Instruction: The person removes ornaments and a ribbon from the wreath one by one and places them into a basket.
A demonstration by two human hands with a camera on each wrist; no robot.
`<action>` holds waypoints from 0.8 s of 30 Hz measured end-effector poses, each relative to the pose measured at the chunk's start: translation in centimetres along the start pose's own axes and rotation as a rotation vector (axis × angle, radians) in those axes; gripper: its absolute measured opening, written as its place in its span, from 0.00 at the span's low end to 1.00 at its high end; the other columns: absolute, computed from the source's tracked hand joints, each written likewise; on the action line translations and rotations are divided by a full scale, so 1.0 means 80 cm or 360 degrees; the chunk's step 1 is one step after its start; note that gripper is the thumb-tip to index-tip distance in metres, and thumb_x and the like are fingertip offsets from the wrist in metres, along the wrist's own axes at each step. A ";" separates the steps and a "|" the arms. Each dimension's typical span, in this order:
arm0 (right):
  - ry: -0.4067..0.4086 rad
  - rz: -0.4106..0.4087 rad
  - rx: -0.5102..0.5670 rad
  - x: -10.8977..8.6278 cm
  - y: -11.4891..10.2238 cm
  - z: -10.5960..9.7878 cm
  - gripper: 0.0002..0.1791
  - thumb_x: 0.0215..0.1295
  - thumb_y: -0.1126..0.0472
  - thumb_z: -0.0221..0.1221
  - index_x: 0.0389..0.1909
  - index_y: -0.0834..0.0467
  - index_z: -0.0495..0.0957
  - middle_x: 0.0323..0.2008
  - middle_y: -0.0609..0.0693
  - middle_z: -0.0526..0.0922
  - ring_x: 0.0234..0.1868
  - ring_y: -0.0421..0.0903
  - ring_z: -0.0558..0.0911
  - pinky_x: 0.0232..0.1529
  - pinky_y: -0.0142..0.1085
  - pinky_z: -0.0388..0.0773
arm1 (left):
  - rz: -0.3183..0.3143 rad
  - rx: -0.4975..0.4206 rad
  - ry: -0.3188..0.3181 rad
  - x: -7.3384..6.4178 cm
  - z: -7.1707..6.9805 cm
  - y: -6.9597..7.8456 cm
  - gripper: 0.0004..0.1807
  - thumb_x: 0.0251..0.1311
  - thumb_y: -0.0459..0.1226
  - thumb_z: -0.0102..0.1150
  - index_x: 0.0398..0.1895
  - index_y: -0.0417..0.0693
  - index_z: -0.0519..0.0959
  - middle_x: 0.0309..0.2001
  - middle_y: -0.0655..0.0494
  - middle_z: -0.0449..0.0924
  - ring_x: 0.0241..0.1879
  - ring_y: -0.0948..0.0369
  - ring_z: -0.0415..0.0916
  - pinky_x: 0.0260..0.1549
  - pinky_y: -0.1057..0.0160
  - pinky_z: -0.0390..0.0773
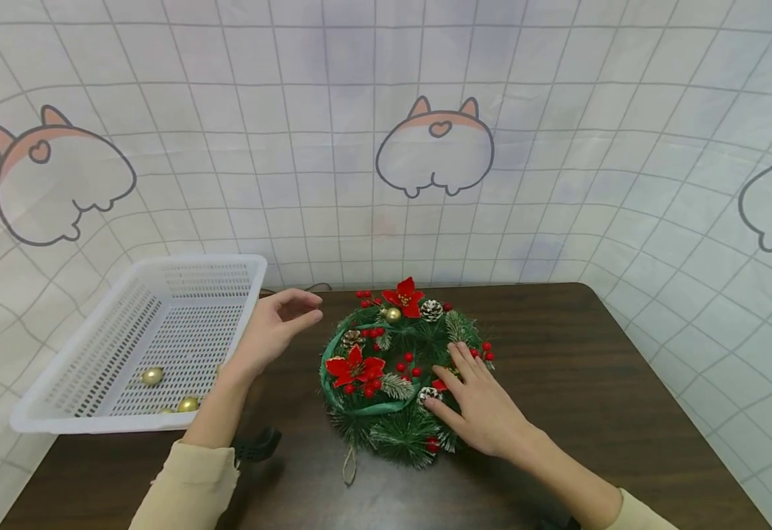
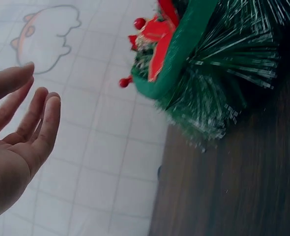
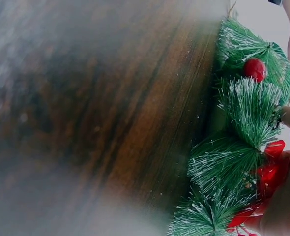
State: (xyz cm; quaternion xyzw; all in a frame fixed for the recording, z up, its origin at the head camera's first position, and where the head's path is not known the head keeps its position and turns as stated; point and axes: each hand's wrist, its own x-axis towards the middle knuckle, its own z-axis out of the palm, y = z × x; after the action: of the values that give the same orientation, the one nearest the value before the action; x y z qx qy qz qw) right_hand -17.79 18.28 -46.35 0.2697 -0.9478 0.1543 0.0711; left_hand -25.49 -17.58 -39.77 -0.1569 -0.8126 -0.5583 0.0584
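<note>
A green Christmas wreath [image 1: 402, 438] lies on the table, trimmed with red poinsettias [image 1: 355, 366], frosted pinecones [image 1: 431, 311], red berries and a gold ball [image 1: 393, 315]. Along its left side and front runs a green ribbon [image 1: 366, 409]. My right hand [image 1: 481, 405] rests on the wreath's right side with fingers spread, covering part of a red flower. In the right wrist view, frosted needles [image 3: 250, 108] show beside that hand. My left hand [image 1: 271, 327] hovers left of the wreath, fingers loosely bent and nothing between them; the left wrist view [image 2: 17, 142] shows it apart from the wreath.
A white perforated plastic basket [image 1: 41, 412] stands at the left, with several gold balls [image 1: 151, 376] inside. A twine loop [image 1: 349, 467] sticks out from the wreath's front. Behind the dark wooden table [image 1: 558, 353] hangs a white grid-patterned curtain [image 1: 333, 184].
</note>
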 end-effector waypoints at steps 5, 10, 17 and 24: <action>-0.0003 0.0010 0.0001 -0.001 0.001 0.000 0.38 0.78 0.35 0.49 0.71 0.62 0.72 0.78 0.67 0.53 0.80 0.62 0.47 0.75 0.59 0.50 | 0.0012 -0.0011 -0.0065 0.015 0.018 -0.003 0.14 0.67 0.38 0.69 0.52 0.42 0.84 0.51 0.48 0.84 0.47 0.52 0.82 0.43 0.59 0.80; 0.0004 0.0015 0.0006 -0.001 0.001 0.000 0.38 0.77 0.35 0.49 0.70 0.62 0.72 0.78 0.67 0.53 0.80 0.61 0.47 0.75 0.58 0.50 | 0.0025 -0.0003 -0.0149 0.029 0.033 -0.006 0.12 0.67 0.38 0.69 0.51 0.46 0.84 0.51 0.49 0.84 0.48 0.54 0.82 0.47 0.53 0.82; 0.0006 0.0005 0.0008 -0.001 0.000 0.000 0.38 0.77 0.35 0.49 0.70 0.62 0.72 0.78 0.67 0.53 0.80 0.62 0.48 0.75 0.59 0.50 | -0.0017 0.0016 -0.0246 0.044 0.051 -0.008 0.10 0.68 0.39 0.68 0.50 0.50 0.84 0.48 0.55 0.84 0.47 0.57 0.81 0.48 0.47 0.81; 0.0007 -0.0001 0.0005 -0.001 0.000 -0.001 0.38 0.77 0.35 0.49 0.70 0.61 0.73 0.78 0.67 0.53 0.80 0.62 0.48 0.75 0.59 0.50 | -0.0001 0.0058 -0.0344 0.063 0.067 -0.002 0.15 0.68 0.40 0.68 0.54 0.43 0.83 0.50 0.52 0.84 0.50 0.57 0.81 0.50 0.51 0.81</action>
State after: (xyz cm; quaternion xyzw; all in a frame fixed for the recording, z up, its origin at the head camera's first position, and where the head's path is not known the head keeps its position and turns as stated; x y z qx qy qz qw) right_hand -17.74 18.35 -46.31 0.2698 -0.9473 0.1565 0.0729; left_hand -29.83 -11.74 -40.52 -0.2150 -0.8242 -0.5232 -0.0269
